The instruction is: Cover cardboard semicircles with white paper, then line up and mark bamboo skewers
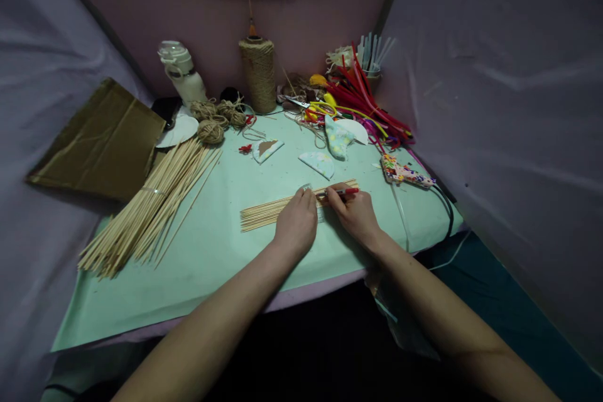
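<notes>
A row of thin bamboo skewers [264, 213] lies side by side on the table in front of me. Across it runs a clear strip that looks like a ruler [321, 215], mostly covered by my left hand [298, 220]. That hand presses the strip down on the skewers with its fingers together. In my right hand [353, 213] is a red pen [347, 191], gripped in a writing hold, its tip over the skewers beside the strip. Beyond the hands lie two patterned fabric-covered half-round pieces [316, 164] [267, 149].
A large skewer bundle [146, 201] and a cardboard sheet [98, 144] occupy the left. Twine balls [210, 130], a bottle [181, 72] and a twine spool [258, 75] stand behind. Scissors [301, 102], red pipe cleaners [360, 94] and a corded glue gun [405, 173] are at right.
</notes>
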Demonstrator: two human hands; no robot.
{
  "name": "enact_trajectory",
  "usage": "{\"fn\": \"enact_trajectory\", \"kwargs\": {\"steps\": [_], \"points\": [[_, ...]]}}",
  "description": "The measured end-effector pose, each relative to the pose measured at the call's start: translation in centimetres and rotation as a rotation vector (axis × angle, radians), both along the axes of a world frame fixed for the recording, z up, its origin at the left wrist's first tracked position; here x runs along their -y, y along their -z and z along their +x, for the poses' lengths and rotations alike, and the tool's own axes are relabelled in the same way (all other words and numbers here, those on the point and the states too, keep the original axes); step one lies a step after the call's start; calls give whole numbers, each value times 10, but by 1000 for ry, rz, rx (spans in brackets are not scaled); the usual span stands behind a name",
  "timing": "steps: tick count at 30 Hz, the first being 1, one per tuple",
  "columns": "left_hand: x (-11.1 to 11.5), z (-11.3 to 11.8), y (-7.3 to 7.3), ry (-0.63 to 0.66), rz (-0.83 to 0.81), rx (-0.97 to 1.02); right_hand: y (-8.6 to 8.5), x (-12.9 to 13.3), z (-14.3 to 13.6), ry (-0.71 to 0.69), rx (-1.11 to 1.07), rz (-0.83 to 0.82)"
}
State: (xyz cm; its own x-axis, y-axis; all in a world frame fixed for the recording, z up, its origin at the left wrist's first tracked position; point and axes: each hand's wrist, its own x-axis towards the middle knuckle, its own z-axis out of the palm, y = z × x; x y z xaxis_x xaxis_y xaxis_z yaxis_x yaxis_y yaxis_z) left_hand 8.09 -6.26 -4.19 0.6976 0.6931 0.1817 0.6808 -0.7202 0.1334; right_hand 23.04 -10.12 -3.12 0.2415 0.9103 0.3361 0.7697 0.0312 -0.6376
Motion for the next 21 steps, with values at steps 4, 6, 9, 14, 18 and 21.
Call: {"fn": "enact_trajectory", "kwargs": {"steps": [4, 6, 9, 14, 18, 21], "points": [[-1, 0, 4, 14, 10, 37, 2, 12, -2, -11, -33, -2], [-1, 0, 4, 16, 15, 41, 2, 18, -4, -18, -49, -3], [-1, 0, 2, 10, 21, 32, 3, 27, -5, -29, -56, -3], [-1, -1, 1, 6, 28, 27, -1, 37, -6, -30, -61, 29], [-1, -1, 3, 11, 34, 41, -7, 42, -4, 36, -178, 138], [-1, -1, 4, 6, 43, 54, -5, 43, 0, 55, -269, 179]]}}
